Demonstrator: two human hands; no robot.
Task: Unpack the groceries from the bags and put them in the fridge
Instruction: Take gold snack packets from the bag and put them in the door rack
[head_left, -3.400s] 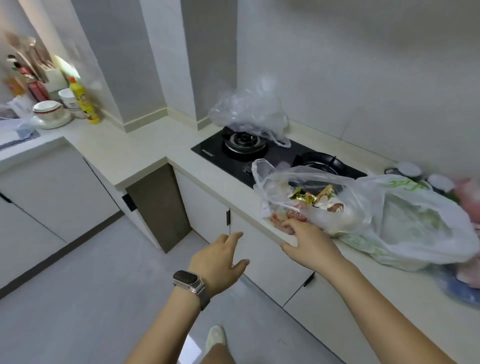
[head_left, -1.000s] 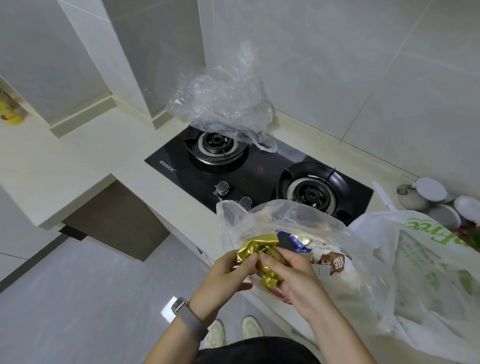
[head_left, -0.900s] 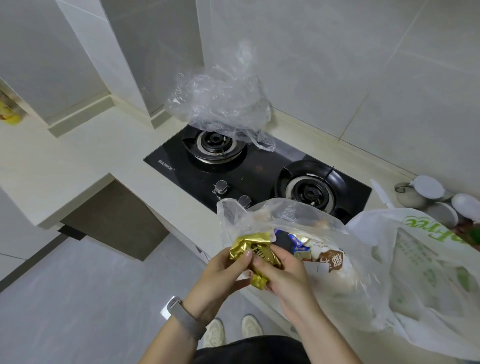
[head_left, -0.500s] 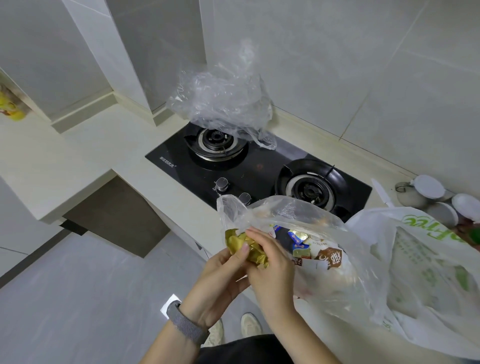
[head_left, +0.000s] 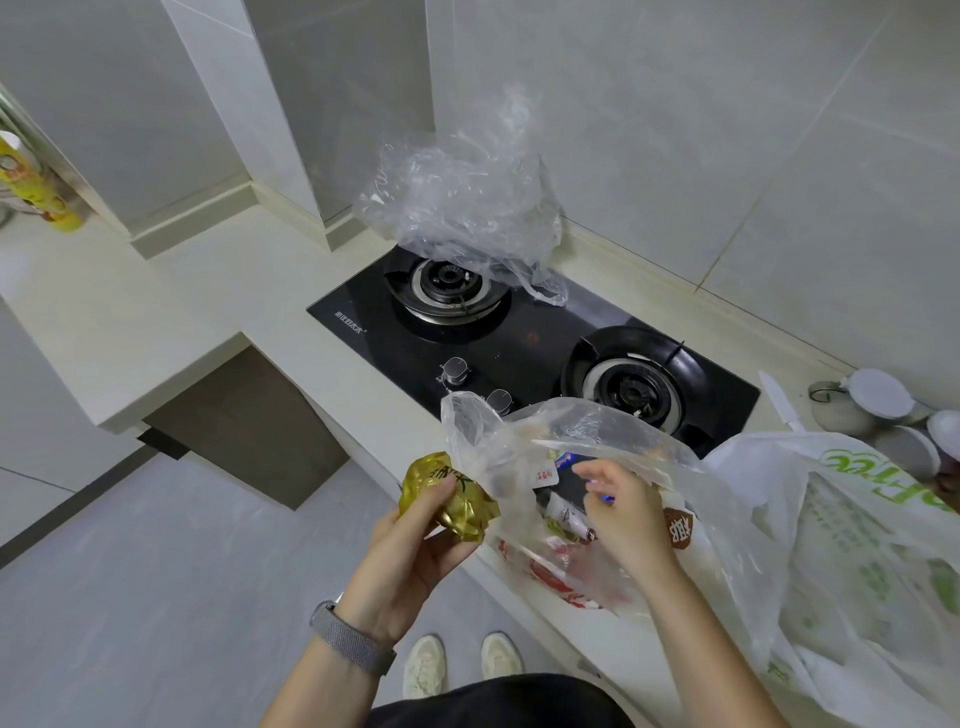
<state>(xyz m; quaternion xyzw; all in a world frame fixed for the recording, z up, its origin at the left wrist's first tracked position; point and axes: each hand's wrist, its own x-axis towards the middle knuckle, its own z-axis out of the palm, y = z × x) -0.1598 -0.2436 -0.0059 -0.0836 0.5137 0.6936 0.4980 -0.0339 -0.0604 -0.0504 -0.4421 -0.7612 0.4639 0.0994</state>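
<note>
A clear plastic bag (head_left: 597, 441) with several packaged snacks sits at the counter's front edge, its mouth open toward me. My left hand (head_left: 410, 551) grips a crinkled gold foil packet (head_left: 447, 493) just left of the bag, over the floor. My right hand (head_left: 623, 509) is inside the bag's mouth with fingers bent among the packets; whether it holds one is hidden. A white bag with green print (head_left: 841, 519) lies to the right on the counter.
A black two-burner gas hob (head_left: 535, 338) lies behind the bags, with an empty crumpled clear bag (head_left: 462, 202) over its left burner. White lidded jars (head_left: 878, 405) stand at the far right. A yellow bottle (head_left: 36, 187) is at the left edge. The pale counter (head_left: 156, 312) runs leftward.
The gold packet came out of the bag and now sits in my left hand alone. My right hand let go of it and moved back into the bag's mouth.
</note>
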